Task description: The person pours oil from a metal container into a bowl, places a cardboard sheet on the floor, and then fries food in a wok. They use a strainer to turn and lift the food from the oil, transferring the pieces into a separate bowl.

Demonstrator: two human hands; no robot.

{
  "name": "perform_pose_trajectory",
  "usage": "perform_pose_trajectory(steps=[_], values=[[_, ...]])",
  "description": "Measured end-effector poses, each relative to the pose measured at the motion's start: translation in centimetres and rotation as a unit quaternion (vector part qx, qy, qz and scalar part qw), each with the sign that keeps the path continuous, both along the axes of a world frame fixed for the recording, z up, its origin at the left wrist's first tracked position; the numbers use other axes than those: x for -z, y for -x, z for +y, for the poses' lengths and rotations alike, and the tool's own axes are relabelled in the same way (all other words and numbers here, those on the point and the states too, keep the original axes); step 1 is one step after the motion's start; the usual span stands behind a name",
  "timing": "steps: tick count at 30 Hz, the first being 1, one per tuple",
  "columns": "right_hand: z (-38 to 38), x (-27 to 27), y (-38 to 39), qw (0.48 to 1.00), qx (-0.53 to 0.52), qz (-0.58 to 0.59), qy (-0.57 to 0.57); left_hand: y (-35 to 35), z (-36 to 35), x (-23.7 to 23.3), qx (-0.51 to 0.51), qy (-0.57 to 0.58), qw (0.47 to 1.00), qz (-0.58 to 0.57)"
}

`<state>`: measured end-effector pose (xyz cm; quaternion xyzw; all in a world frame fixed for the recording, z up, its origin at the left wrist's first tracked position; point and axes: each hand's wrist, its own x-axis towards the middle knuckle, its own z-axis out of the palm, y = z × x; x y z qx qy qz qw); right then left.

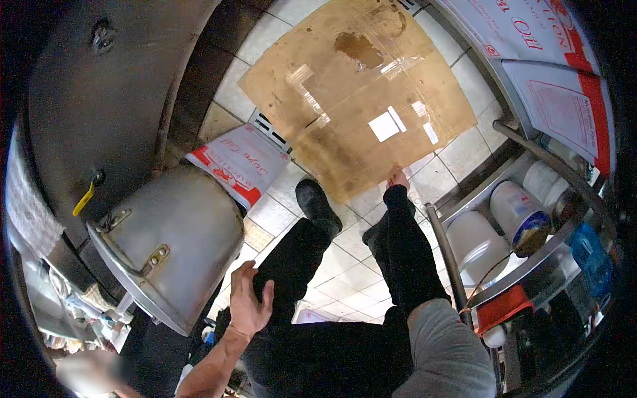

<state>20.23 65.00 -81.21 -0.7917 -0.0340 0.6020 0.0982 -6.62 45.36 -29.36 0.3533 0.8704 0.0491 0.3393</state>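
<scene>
A large flattened cardboard sheet (345, 99), with a wet brown stain and white labels, spreads over the tiled floor ahead of me. My right hand (398, 178) reaches down to its near edge and grips it there; the fingertips are partly hidden. In front of my left thigh, my left hand (251, 304) hangs in the air with the fingers apart and nothing in it. Nearest to that hand is a big metal pot (179, 232) on the left. Beyond the pot, a white and red Soya Oil container (242, 159) stands beside the cardboard.
My shoes (317, 202) stand on pale tiles (345, 265). To the right, a metal rack (446, 252) holds white tubs (474, 242) and a red item (503, 308). More oil containers (557, 106) are above it. A dark metal panel with a yellow-handled valve (83, 199) lies left.
</scene>
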Motion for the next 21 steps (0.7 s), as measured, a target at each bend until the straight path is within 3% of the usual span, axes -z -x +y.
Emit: perform_pose_trajectory(steps=[3,6,7,10,12,14,17,19,21], values=[[-0.1,-5.5,2.0,0.971,0.187,0.135,-0.053,-0.5,0.0,-0.8,0.026,-0.012,0.999,0.015],[-1.4,-3.5,1.3,0.97,0.059,0.066,-0.225,-0.8,0.7,-2.4,0.042,-0.019,0.999,0.021],[-1.6,-2.9,0.0,0.931,-0.15,-0.064,-0.326,-0.2,0.3,-2.9,0.042,-0.023,0.999,0.018],[3.4,-16.7,3.7,0.876,-0.077,-0.119,-0.46,1.6,-1.0,-5.1,0.001,-0.017,1.0,-0.022],[8.1,-31.9,7.6,0.819,-0.177,-0.142,-0.526,2.4,-3.6,-5.5,-0.011,-0.044,0.999,-0.025],[9.2,-39.3,9.6,0.811,-0.231,-0.114,-0.526,3.3,-6.6,-6.3,-0.023,-0.057,0.998,-0.033],[10.8,-46.5,9.6,0.874,-0.25,-0.049,-0.413,3.4,-10.6,-6.9,-0.032,-0.059,0.996,-0.055],[11.5,-52.6,11.7,0.906,-0.191,0.026,-0.378,3.5,-12.4,-7.4,-0.036,-0.066,0.995,-0.06],[13.4,-57.4,13.0,0.889,-0.147,0.152,-0.406,2.9,-12.6,-7.7,-0.039,-0.07,0.995,-0.059]])
